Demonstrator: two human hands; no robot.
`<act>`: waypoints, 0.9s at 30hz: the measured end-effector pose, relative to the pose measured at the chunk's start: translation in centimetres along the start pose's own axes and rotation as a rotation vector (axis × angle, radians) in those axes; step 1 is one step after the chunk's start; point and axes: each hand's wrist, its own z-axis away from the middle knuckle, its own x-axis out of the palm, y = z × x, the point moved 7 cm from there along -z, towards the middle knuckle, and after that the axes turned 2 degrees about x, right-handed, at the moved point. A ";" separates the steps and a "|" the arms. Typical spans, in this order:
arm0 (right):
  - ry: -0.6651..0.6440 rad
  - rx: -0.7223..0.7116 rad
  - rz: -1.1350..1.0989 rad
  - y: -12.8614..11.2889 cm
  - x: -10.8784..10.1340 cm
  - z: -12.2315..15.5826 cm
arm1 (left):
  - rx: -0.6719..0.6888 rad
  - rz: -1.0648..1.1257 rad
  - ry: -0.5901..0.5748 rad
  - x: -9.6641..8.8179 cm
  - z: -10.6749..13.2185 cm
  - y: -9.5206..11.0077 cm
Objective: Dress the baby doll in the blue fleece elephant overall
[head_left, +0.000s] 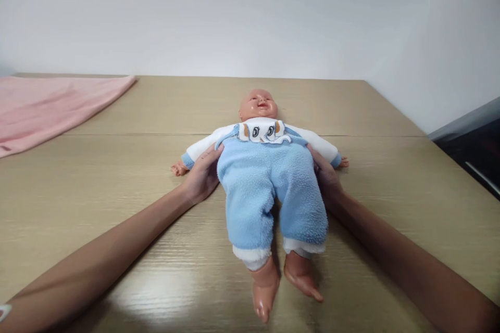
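Note:
A baby doll in fuzzy light-blue overalls and a white long-sleeved top lies on its back, its head at the far end and its bare feet towards me. Its arms are spread out to both sides. My left hand grips the doll's side at the waist, under its sleeve. On the opposite side my right hand holds the waist in the same way. The fingers of both hands are mostly hidden behind or under the doll's body.
The doll rests on a light wooden table with a seam running across it. A pink cloth is spread at the far left. Behind stands a pale wall. Beyond the right edge is a dark object.

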 end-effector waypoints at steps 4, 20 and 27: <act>-0.031 -0.091 0.084 -0.6 0.6 0.5 | 0.115 -0.145 -0.023 0.5 0.2 0.4; 0.027 -0.249 0.430 -2.4 -0.2 1.0 | 0.181 -0.342 0.052 -0.7 0.5 0.4; 0.065 -0.183 0.229 -1.6 -0.8 1.5 | 0.171 -0.325 0.087 -0.6 1.0 0.5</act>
